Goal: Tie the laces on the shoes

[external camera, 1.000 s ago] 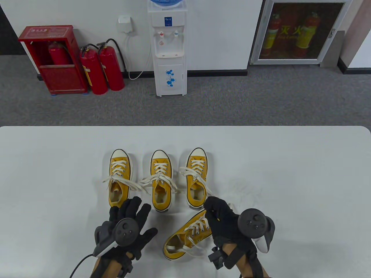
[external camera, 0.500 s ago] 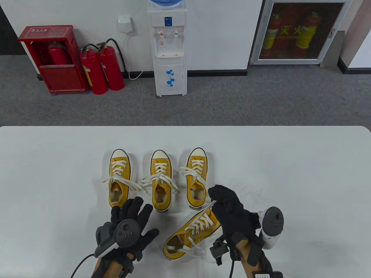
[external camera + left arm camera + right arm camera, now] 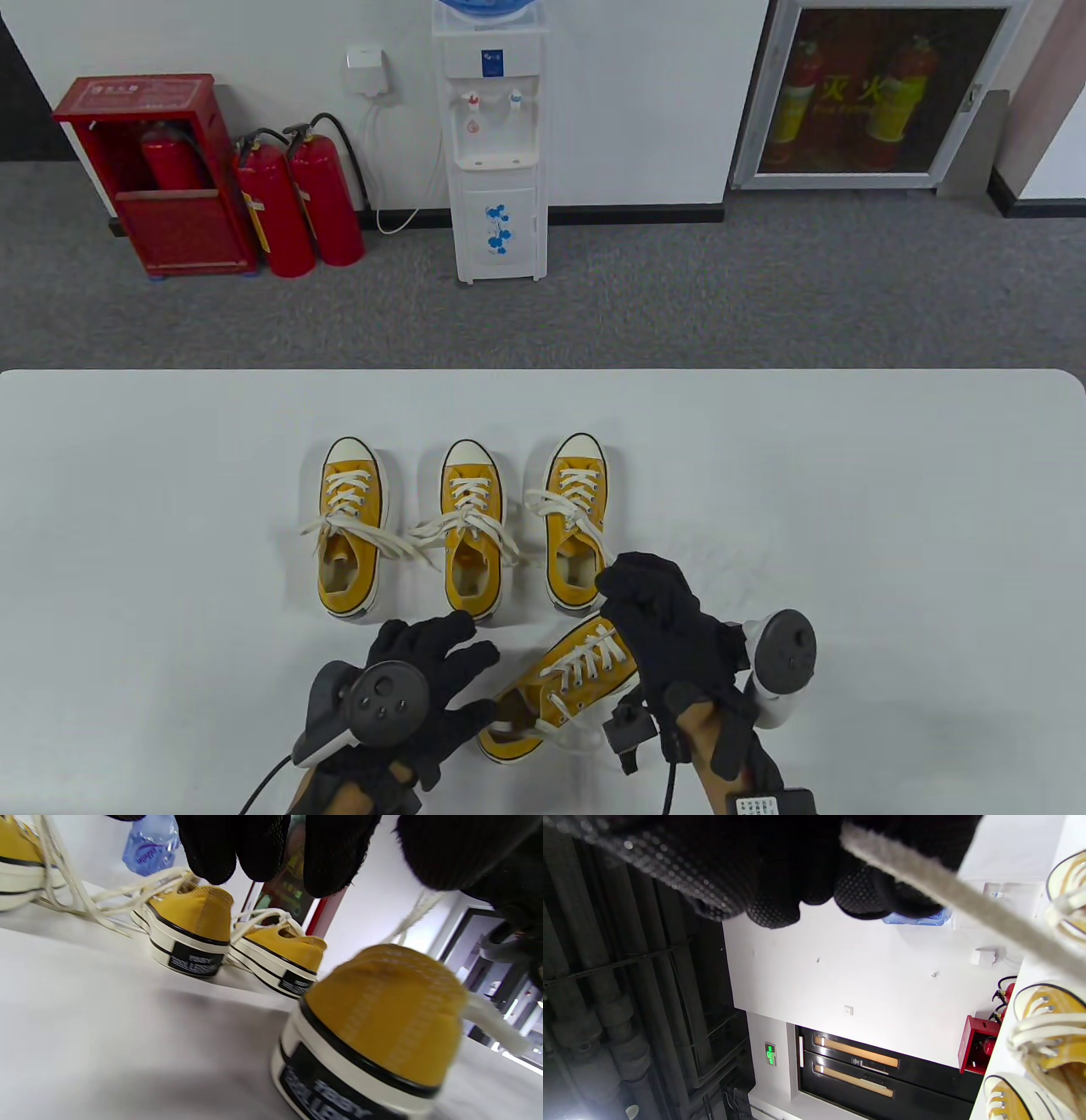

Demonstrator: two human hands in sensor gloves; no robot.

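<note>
Table view: left hand (image 3: 424, 679), fingers spread and holding nothing, hovers over the heel of the near yellow sneaker (image 3: 560, 688). Right hand (image 3: 657, 620) pinches its lace (image 3: 950, 895). Beyond, three sneakers (image 3: 467, 526) line the table (image 3: 848, 509).

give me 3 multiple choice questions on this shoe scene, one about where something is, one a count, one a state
1. Where does the angled shoe lie?
A. nearer the person than the row of three shoes
B. on the floor
C. at the table's far edge

2. How many yellow shoes are on the table?
A. two
B. four
C. six

3. What is the right hand doing?
A. lying flat on the table
B. pinching a lace
C. gripping a fire extinguisher

Answers:
1. A: the table view shows it between the hands, in front of the row.
2. B: three stand in a row and one lies angled.
3. B: the right wrist view shows a lace running out from under its curled fingers.
</note>
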